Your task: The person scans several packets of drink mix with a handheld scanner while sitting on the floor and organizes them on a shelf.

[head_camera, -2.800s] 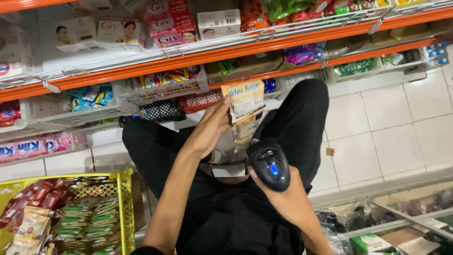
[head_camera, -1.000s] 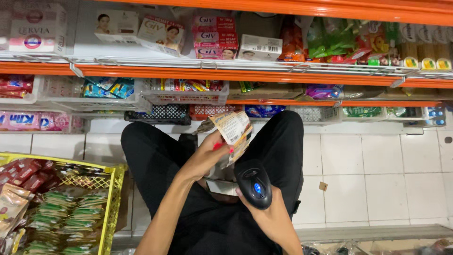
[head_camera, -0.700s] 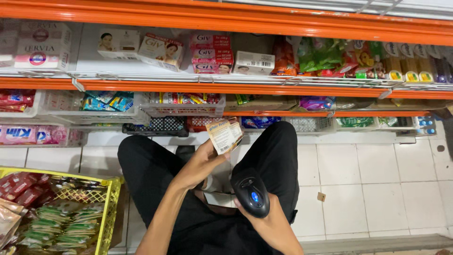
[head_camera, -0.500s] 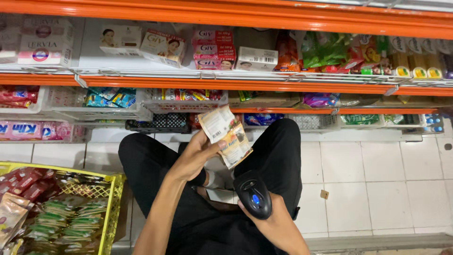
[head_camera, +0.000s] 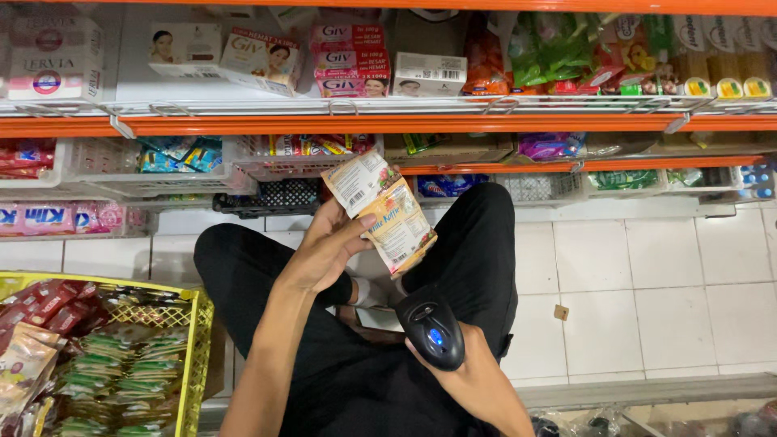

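Low before the orange store shelves (head_camera: pixel 388 125), the person squats on the white tiled floor (head_camera: pixel 647 283) with dark trousers (head_camera: pixel 477 259) spread wide. Their left hand (head_camera: pixel 324 255) grips a small stack of beige snack sachets (head_camera: pixel 384 210), thumb pressed across the front and fingers behind, tilting the printed face up toward the head camera, seemingly so the code side can be read. Their right hand (head_camera: pixel 473 384) wraps a black handheld barcode scanner (head_camera: pixel 433 328), its blue-lit top (window aimed up at the sachets) just below them, not touching. At the left, a yellow plastic crate (head_camera: pixel 194 356) holds more packets within easy reach.
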